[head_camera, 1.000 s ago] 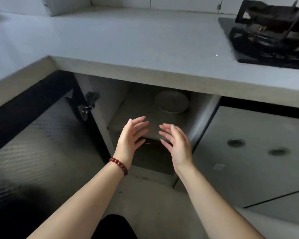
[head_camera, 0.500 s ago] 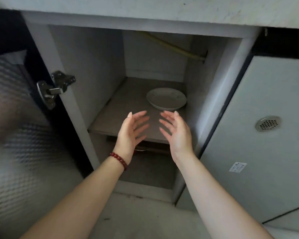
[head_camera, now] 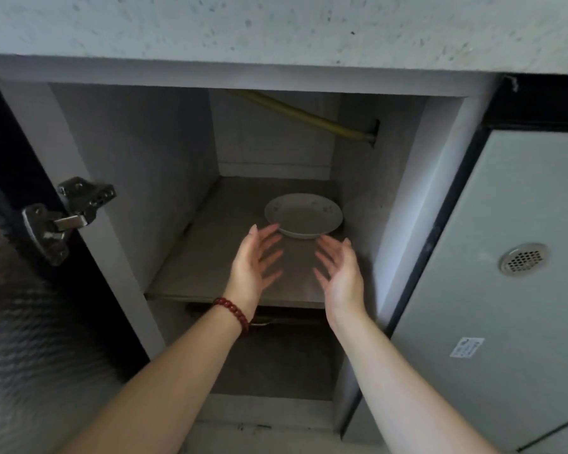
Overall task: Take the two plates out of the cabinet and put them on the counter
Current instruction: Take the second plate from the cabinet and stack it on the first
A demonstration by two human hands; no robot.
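Cabinet shelf point(head_camera: 210, 257) holds white plates point(head_camera: 304, 214); left hand point(head_camera: 250, 267), right hand point(head_camera: 340, 273) empty

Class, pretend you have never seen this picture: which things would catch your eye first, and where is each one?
First, the left hand and right hand, both open with palms facing each other, at the mouth of the open cabinet. Just beyond them a white plate sits toward the right of the middle shelf. A red bracelet on the left wrist and a yellow pipe slanting across the back wall also stand out.
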